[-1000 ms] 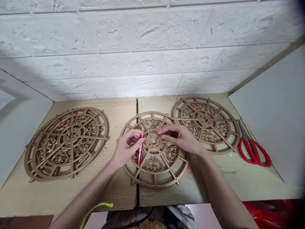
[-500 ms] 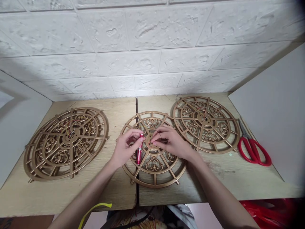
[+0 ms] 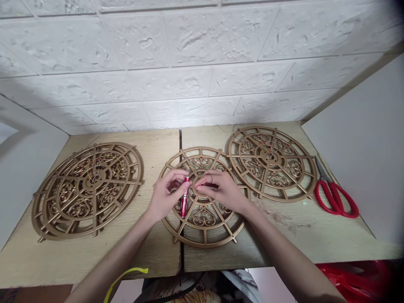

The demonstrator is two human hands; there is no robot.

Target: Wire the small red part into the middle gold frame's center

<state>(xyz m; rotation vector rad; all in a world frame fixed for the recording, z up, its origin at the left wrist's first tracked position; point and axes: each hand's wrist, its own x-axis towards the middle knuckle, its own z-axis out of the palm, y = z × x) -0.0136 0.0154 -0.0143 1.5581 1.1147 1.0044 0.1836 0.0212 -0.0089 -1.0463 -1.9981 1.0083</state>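
Observation:
My left hand point(image 3: 168, 194) is closed on a slim, shiny red pen-shaped tool point(image 3: 184, 203) with a silver band, held nearly upright between thumb and fingers. My right hand point(image 3: 222, 189) pinches thin dark wire point(image 3: 211, 176) just right of the tool's upper end; a loop of it curves above the fingers. Beneath both hands lies a round gold openwork frame point(image 3: 205, 244) with spokes and scroll ornaments. Its hub is partly hidden by my fingers. The wire's exact tip is too small to make out.
Stacked gold frames point(image 3: 94, 229) with loose coloured wires lie on the left, and another gold frame point(image 3: 284, 195) is at the back right. Red-handled scissors point(image 3: 336, 202) rest by the right side panel point(image 3: 362, 147). A gap point(image 3: 182, 256) divides the wooden tabletop point(image 3: 151, 252).
My right hand has shifted a little left, bringing its pinching fingers nearer the red tool. The left hand and the frames have hardly moved.

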